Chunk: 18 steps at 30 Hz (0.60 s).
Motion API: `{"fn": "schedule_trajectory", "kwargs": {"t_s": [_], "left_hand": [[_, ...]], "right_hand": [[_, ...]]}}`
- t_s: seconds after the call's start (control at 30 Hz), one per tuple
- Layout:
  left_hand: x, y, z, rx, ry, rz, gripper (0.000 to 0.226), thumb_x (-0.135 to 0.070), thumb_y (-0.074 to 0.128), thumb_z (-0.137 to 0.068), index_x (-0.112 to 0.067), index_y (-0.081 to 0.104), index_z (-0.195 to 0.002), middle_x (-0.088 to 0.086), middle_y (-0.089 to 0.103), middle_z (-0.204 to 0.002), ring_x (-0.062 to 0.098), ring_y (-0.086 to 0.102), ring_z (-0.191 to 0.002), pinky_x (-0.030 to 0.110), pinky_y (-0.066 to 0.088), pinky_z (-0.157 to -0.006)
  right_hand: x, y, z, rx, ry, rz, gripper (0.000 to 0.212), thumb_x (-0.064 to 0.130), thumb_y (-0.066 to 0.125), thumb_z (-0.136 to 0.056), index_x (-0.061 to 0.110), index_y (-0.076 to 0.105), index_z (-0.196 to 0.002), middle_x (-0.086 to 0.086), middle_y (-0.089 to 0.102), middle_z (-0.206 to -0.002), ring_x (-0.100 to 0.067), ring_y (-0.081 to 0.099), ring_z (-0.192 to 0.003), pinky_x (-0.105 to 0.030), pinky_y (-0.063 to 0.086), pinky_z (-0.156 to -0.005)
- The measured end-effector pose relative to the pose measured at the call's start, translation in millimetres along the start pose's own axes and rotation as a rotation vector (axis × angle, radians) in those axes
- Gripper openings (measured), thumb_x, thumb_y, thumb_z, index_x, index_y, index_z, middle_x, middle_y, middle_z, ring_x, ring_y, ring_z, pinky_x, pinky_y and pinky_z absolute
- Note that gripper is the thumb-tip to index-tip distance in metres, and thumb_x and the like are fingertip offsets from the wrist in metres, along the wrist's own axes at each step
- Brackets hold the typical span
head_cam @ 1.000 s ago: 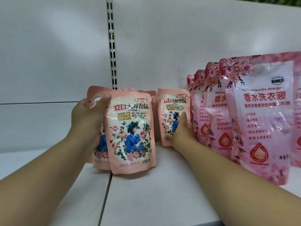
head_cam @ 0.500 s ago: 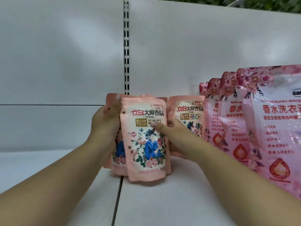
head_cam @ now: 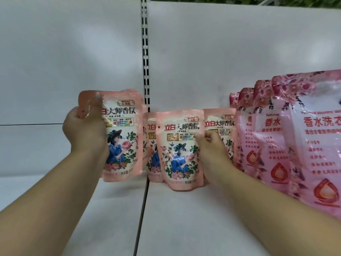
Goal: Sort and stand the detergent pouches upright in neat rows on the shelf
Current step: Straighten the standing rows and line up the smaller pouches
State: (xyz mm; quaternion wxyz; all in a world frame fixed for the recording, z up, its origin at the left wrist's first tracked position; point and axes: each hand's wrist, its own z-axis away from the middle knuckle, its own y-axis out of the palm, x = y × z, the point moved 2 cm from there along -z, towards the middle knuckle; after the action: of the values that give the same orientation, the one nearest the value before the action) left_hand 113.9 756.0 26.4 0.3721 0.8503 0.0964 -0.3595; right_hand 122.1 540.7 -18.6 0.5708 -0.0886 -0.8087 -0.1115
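My left hand [head_cam: 84, 132] grips a small pink detergent pouch [head_cam: 122, 137] by its left edge and holds it just above the white shelf [head_cam: 184, 218]. My right hand [head_cam: 210, 148] pinches the right edge of a second small pouch [head_cam: 180, 152], which stands upright on the shelf. Another small pouch [head_cam: 151, 145] stands behind that one, and a further one [head_cam: 224, 130] stands to its right, partly hidden by my right hand.
A row of several large pink pouches [head_cam: 276, 145] stands at the right, reaching toward the front edge. The white back panel [head_cam: 203, 52] carries a slotted upright [head_cam: 144, 52]. A seam [head_cam: 142, 218] splits the shelf boards.
My left hand has lifted one pouch up and to the left, away from the group. My right hand has moved to the right edge of the front pouch, which now stands alone.
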Motion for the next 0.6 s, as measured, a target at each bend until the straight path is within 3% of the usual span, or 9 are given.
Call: {"fn": "schedule_trajectory", "kwargs": {"t_s": [0.07, 0.17, 0.23, 0.33, 0.43, 0.6], "left_hand": [[2, -2, -4, -0.032, -0.01, 0.003, 0.029, -0.043, 0.065, -0.081, -0.022, 0.049, -0.07, -0.006, 0.063, -0.072, 0.007, 0.062, -0.061, 0.027, 0.053, -0.064], [1, -5, -8, -0.058, -0.026, 0.066, 0.029, -0.042, 0.066, -0.081, -0.02, 0.05, -0.073, -0.006, 0.063, -0.073, 0.008, 0.063, -0.062, 0.027, 0.054, -0.065], [-2, -5, -7, -0.069, -0.008, 0.107, 0.031, -0.041, 0.066, -0.081, -0.019, 0.047, -0.071, -0.006, 0.062, -0.07, 0.007, 0.063, -0.059, 0.026, 0.055, -0.063], [-15, -4, -9, -0.098, 0.069, 0.202, 0.033, -0.037, 0.066, -0.082, -0.017, 0.044, -0.069, -0.006, 0.06, -0.066, 0.005, 0.063, -0.055, 0.025, 0.054, -0.059], [-25, -6, -15, -0.083, 0.142, 0.279, 0.029, -0.035, 0.067, -0.082, -0.016, 0.048, -0.072, -0.001, 0.065, -0.072, 0.018, 0.07, -0.071, 0.039, 0.058, -0.068], [-20, -7, -20, -0.077, 0.087, 0.242, 0.03, -0.038, 0.066, -0.082, -0.017, 0.049, -0.07, -0.002, 0.064, -0.07, 0.021, 0.067, -0.072, 0.043, 0.058, -0.072]], "right_hand": [[0, 9, 3, 0.114, 0.045, 0.007, 0.016, 0.034, 0.051, -0.092, 0.023, 0.046, -0.102, -0.005, 0.059, -0.111, -0.025, 0.058, -0.101, -0.047, 0.044, -0.096], [-2, 16, 10, 0.247, 0.11, 0.175, 0.071, 0.028, 0.068, -0.08, 0.022, 0.022, -0.134, -0.001, 0.046, -0.129, -0.024, 0.044, -0.12, -0.044, 0.031, -0.104], [-7, 15, 11, 0.269, 0.149, 0.354, 0.088, 0.022, 0.072, -0.078, 0.021, 0.01, -0.141, -0.006, 0.038, -0.14, -0.029, 0.039, -0.127, -0.042, 0.032, -0.104], [-14, 16, 8, 0.28, 0.17, 0.438, 0.078, 0.025, 0.069, -0.08, 0.017, 0.018, -0.138, -0.008, 0.041, -0.138, -0.029, 0.041, -0.124, -0.04, 0.036, -0.1], [-16, 24, 3, 0.249, 0.134, 0.457, 0.068, 0.028, 0.067, -0.082, 0.015, 0.024, -0.133, -0.007, 0.046, -0.133, -0.027, 0.046, -0.118, -0.035, 0.039, -0.091], [-20, 29, 3, 0.199, 0.058, 0.555, 0.063, 0.035, 0.062, -0.085, 0.013, 0.023, -0.13, -0.007, 0.045, -0.13, -0.027, 0.046, -0.116, -0.037, 0.039, -0.096]]}}
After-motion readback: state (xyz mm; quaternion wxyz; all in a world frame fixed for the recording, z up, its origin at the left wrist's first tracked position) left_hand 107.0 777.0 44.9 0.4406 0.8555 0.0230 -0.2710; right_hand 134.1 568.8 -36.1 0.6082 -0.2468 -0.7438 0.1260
